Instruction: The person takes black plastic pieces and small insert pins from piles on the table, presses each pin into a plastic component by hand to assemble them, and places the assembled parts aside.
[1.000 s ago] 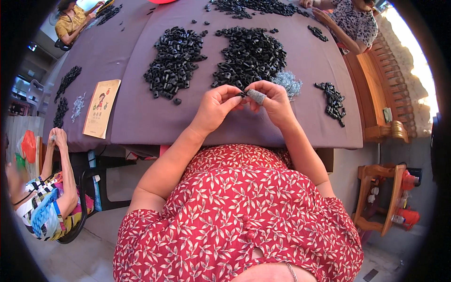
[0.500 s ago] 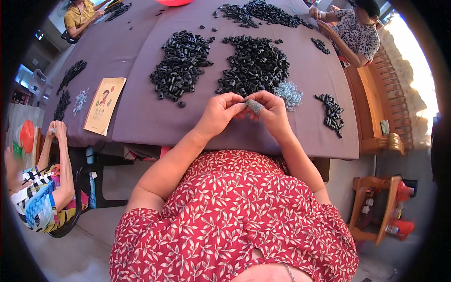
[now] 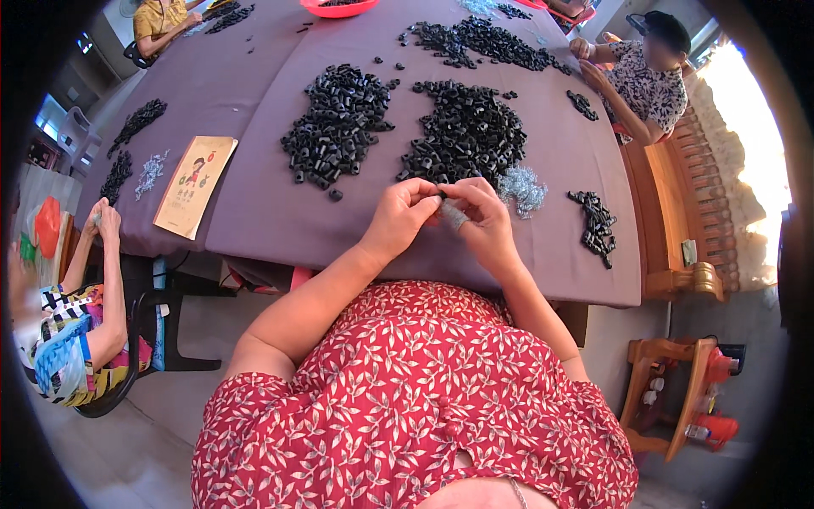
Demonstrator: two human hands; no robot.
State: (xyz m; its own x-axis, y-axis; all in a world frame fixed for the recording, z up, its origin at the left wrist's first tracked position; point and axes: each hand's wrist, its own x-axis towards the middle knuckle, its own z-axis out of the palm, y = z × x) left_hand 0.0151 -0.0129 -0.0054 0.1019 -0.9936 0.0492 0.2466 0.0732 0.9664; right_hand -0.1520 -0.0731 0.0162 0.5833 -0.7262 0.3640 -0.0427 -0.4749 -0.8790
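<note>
Here, both hands meet at the near edge of the wide counter [image 3: 280, 229] draped in dull purple cloth, right above the person's red leaf-patterned lap. The left hand [image 3: 398, 216] pinches a small black plastic piece [image 3: 442, 194] between thumb and forefinger, its grip closed on it, while the right hand [image 3: 485, 222] presses in from the 3 o'clock side, fingers together around a small grey bit [image 3: 454, 215]; what that bit is I cannot tell. They seem held close to the body so the work sits steady and the supplies stay in reach. At 12 o'clock from the hands lies a big heap of black, blocky plastic parts [image 3: 465, 136], matte and hard-edged, with a second similar heap [image 3: 337, 125] at 11 o'clock. Just off the right hand, at 2 o'clock, glints a tangled little mound of silvery wire springs [image 3: 521, 188]. Further out at 3 o'clock runs a short row of black parts [image 3: 596, 225]. A thin tan booklet [image 3: 193, 185] lies flat at 9 o'clock.
</note>
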